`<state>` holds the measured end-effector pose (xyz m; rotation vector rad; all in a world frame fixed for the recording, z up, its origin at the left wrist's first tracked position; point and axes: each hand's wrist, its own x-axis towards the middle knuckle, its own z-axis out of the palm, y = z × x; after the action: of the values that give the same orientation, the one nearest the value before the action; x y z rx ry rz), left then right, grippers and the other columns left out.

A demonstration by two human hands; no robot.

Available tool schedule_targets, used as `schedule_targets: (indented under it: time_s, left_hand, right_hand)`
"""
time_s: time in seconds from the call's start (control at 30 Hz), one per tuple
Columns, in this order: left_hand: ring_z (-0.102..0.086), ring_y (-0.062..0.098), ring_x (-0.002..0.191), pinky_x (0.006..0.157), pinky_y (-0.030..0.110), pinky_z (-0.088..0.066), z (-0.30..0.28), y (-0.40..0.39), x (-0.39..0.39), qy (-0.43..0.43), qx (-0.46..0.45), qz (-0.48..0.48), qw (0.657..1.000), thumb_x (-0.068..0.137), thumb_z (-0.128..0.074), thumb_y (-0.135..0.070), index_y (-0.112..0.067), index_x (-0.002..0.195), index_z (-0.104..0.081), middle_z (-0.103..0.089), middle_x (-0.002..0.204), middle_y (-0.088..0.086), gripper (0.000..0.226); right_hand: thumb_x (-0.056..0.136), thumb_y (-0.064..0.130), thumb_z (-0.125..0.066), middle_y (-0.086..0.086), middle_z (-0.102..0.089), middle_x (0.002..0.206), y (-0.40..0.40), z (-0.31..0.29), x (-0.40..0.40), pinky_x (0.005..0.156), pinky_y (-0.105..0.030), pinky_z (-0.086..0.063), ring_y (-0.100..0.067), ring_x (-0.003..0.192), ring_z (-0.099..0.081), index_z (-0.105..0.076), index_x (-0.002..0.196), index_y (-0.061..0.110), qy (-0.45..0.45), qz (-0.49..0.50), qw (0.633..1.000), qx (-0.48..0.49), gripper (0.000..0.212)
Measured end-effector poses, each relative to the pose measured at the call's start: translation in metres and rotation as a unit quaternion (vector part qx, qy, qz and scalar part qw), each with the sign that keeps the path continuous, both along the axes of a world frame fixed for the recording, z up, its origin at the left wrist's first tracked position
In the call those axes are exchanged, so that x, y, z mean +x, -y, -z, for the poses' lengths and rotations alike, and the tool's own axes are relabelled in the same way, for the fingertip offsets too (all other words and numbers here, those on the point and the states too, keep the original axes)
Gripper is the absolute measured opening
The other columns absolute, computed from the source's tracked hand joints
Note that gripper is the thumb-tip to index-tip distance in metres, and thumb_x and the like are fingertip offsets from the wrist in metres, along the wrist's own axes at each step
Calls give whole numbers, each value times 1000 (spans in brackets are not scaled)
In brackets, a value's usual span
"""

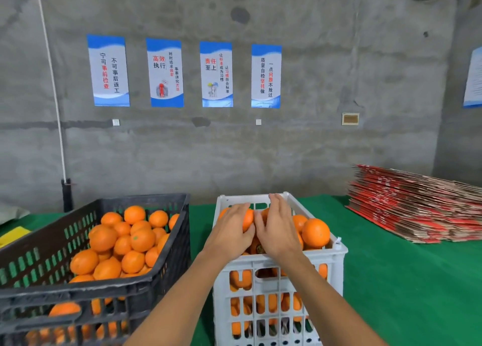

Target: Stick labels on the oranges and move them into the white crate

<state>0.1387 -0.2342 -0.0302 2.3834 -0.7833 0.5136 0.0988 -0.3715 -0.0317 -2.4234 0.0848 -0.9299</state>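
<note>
Resting atop the white crate (276,264), a smooth bright orange (247,219) under both hands.

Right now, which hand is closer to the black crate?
Left. The left hand grips an orange over the white crate, on the side toward the black crate; the right hand lies farther away.

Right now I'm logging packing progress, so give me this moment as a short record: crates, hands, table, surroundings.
white crate: on the green table, piled with oranges to its rim
black crate: to its left, also holding many oranges
left hand: over the white crate, fingers curled on an orange
right hand: beside the left hand, fingers extended over the pile
labels: none clearly visible
green table: stack of flattened red cartons at far right
wall: four posters
</note>
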Motion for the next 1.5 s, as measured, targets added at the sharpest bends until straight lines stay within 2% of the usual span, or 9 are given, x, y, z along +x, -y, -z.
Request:
schedule_targets:
  time_s: [0.13, 0.27, 0.43, 0.73, 0.97, 1.03, 1.13, 1.33, 1.5]
  left_hand:
    - [-56, 18, 129, 106, 41, -51, -8, -4, -11, -9, -9, 26, 1000, 102, -57, -27, -25, 136, -59, -59, 140, -5, 34]
    - [-30, 20, 154, 122, 44, -34, -10, -22, -31, -4, 100, 50, 994, 107, -51, -34, -20, 159, -38, -33, 166, 2, 55]
    - [-32, 27, 151, 126, 45, -21, -20, -84, -42, 84, 270, -55, 958, 106, -43, -27, -15, 154, -47, -39, 163, 6, 49]
    - [-44, 33, 143, 113, 39, -40, -46, -194, -26, -171, 128, -169, 962, 112, -40, -33, -11, 156, -39, -43, 159, 16, 50]
    - [-52, 31, 136, 106, 39, -48, -39, -241, 16, -242, 171, -207, 932, 102, -63, -27, -28, 158, -39, -42, 160, 12, 61]
    - [-55, 32, 132, 106, 43, -51, -43, -241, 32, -236, 205, -217, 925, 101, -64, -24, -28, 158, -39, -44, 158, 13, 63]
    - [-60, 33, 125, 102, 47, -54, -45, -233, 57, -211, 274, -225, 911, 100, -63, -21, -25, 157, -39, -52, 150, 14, 63]
    - [-60, 29, 100, 86, 41, -51, -29, -209, 103, -220, 390, -216, 868, 100, -57, -8, -12, 110, -58, -66, 123, 11, 11]
    - [-58, 34, 130, 100, 41, -48, -39, -202, 125, -236, 316, -288, 873, 106, -52, -20, -16, 138, -55, -57, 143, 14, 32]
  right_hand:
    - [106, 16, -42, -3, -57, 129, -14, -2, -15, 103, -36, -43, -19, 117, -52, -57, 131, 14, 62, -38, 988, -136, 29]
    - [107, 14, -44, -7, -51, 145, -38, 4, -32, 114, -32, -36, -20, 133, -48, -47, 146, 8, 24, -42, 987, -156, 40]
    - [103, 14, -53, -11, -61, 139, -83, 26, -57, 113, -40, -42, -26, 128, -57, -58, 138, 4, 129, -138, 971, -145, 37]
    - [107, 23, -43, -2, -61, 140, -176, 19, -43, 105, -28, -43, -19, 130, -54, -60, 140, 17, -28, -244, 968, 55, 37]
    - [96, 20, -56, -1, -76, 90, -205, -17, -23, 79, -41, -59, -27, 89, -69, -76, 86, 19, -116, -264, 953, 89, 23]
    - [92, 15, -58, -10, -70, 100, -221, -25, -13, 74, -38, -54, -34, 97, -67, -69, 96, 14, -130, -185, 973, -56, 12]
    - [91, 4, -61, -11, -64, 119, -243, -32, 10, 80, -43, -51, -35, 116, -59, -64, 118, 11, -162, -121, 955, -219, 28]
    - [95, -3, -54, -15, -60, 135, -245, -28, 74, 91, -46, -52, -38, 123, -59, -59, 133, 6, -208, -145, 948, -192, 40]
    - [98, 4, -56, -13, -62, 133, -247, -23, 105, 84, -44, -52, -37, 121, -61, -60, 133, 10, -212, -145, 953, -163, 36]
